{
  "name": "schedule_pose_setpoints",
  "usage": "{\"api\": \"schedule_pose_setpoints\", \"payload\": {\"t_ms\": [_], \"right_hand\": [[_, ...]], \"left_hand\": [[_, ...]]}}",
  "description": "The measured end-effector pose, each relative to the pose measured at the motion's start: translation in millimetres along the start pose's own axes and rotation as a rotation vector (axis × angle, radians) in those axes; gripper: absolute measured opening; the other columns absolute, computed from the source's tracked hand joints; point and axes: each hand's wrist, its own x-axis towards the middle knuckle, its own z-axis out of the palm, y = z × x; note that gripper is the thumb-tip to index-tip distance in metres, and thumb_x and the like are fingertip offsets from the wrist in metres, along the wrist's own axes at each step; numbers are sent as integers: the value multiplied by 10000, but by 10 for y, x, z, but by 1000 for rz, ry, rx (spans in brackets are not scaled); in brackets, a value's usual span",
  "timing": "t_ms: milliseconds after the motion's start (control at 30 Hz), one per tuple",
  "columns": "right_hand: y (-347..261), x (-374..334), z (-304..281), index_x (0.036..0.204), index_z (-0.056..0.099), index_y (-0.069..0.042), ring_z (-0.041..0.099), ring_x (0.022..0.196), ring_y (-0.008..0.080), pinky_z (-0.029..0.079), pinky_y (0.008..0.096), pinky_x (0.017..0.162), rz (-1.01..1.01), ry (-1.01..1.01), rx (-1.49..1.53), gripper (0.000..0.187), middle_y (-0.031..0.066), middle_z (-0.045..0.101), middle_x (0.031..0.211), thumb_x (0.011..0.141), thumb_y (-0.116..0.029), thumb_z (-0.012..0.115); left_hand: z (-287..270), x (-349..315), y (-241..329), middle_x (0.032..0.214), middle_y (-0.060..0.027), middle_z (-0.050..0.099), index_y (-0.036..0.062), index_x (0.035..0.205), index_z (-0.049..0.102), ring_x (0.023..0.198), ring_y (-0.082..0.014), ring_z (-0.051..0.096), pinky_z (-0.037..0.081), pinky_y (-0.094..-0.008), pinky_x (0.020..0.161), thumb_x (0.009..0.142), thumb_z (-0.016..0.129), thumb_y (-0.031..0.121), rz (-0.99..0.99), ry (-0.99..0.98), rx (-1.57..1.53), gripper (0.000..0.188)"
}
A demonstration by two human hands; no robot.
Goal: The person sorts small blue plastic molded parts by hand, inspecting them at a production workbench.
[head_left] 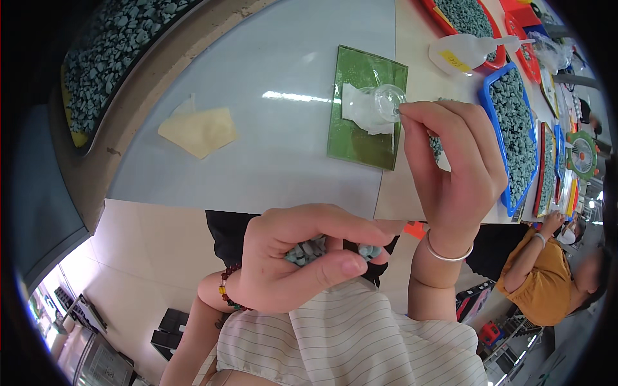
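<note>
I count one green plate (360, 149), one clear cup (390, 101) over it, one yellow cloth (199, 132) left, one bottle (456, 53) right, two hands (293, 260) (460, 157) nearby.

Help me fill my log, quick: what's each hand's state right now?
Left hand: closed around small angular grey-green stone chips.
Right hand: closed in a pinch beside a small round clear cup; whether it holds anything cannot be told.

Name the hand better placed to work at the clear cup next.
Probably the right hand: its fingertips are at the rim of the clear cup, while the left hand is farther off, curled around green stones.
</note>
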Motion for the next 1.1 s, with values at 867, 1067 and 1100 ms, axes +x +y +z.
{"api": "schedule_pose_setpoints", "payload": {"t_ms": [867,1067,1100], "right_hand": [[-410,-366,-173,777,569,3,610,633,227,468,316,573,72,17,698,91,136,609,770,741,-53,631],[-449,-362,-243,865,632,-12,597,675,193,463,279,564,221,-8,757,313,90,624,812,568,-15,729],[-459,-354,-256,880,636,-9,590,668,193,460,284,555,308,-15,799,331,86,621,810,563,-22,731]], "left_hand": [[177,-7,-111,711,-159,642,-32,821,541,601,-159,630,498,-218,560,657,687,-125,325,256,177,238],[109,-24,-32,807,-78,633,-10,838,554,636,-80,563,448,-205,586,719,668,-59,50,192,52,172],[113,0,-27,827,-62,625,-5,844,552,636,-66,537,428,-199,591,738,664,-26,-16,141,-11,155]]}}
